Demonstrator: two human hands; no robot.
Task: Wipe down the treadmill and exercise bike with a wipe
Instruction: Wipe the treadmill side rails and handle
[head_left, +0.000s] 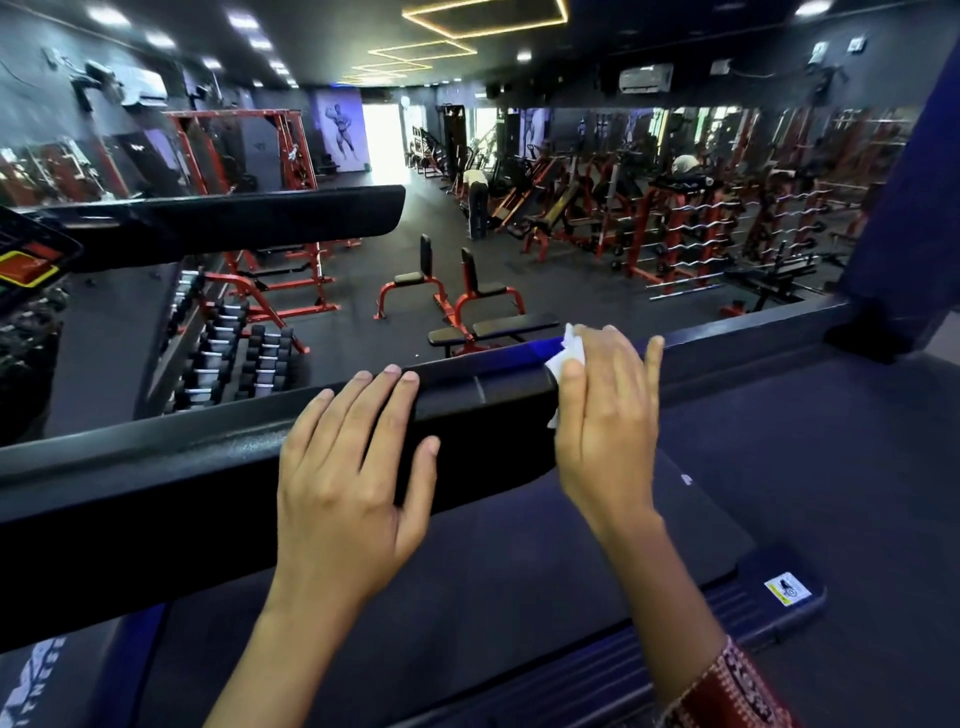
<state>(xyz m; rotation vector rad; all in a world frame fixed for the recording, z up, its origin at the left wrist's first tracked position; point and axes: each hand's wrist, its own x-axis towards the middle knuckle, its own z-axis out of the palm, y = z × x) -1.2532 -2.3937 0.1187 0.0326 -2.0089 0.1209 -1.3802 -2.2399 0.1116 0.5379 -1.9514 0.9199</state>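
Observation:
A black treadmill handrail (156, 483) runs across the view from lower left to its rounded end at the centre. My left hand (353, 478) rests flat on top of it, fingers straight and spread. My right hand (605, 415) lies over the rail's end and presses a crumpled white wipe (571, 351) against it; the wipe shows above and left of the fingers. The treadmill's console (31, 265) with red and yellow buttons sits at the far left edge. Its second handrail (260, 218) crosses further back. No exercise bike is in sight.
The treadmill's dark belt (519, 582) and blue side step (727, 613) lie under my arms. Beyond a dark ledge (727, 325) the gym floor lies lower, with red benches (457, 296), a dumbbell rack (234, 353) and barbell racks (701, 223). A blue pillar (904, 208) stands at right.

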